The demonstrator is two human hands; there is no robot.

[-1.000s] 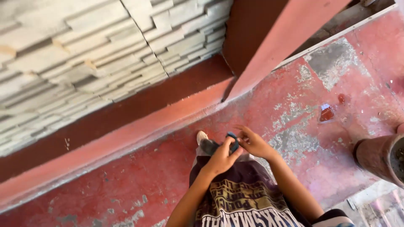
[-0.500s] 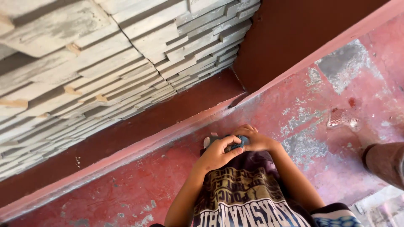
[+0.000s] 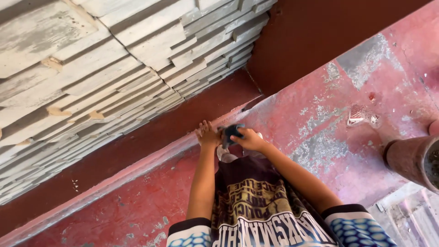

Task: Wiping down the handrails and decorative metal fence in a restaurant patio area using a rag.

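Dark blue object [image 3: 230,131]: a small crumpled-looking thing, kind not clear, held out in front of the person's chest, above the red floor [image 3: 137,210].
Right hand [image 3: 247,138]: closed around the object's right end, fingers curled over it.
Left hand [image 3: 207,133]: fingers straight and spread, palm flat; it lay just left of the object, touching or almost touching its left edge; whether it gripped anything, I could not tell.
Nearer hand: the right, since it held the object; the left was right beside it.
Object's axis: too small and bunched to judge.
Beyond the hands: a raised red kerb [image 3: 151,160], then stacked grey slabs [image 3: 91,77] further out.
Far right of the right hand: a rusty pot [image 3: 411,158], well apart.
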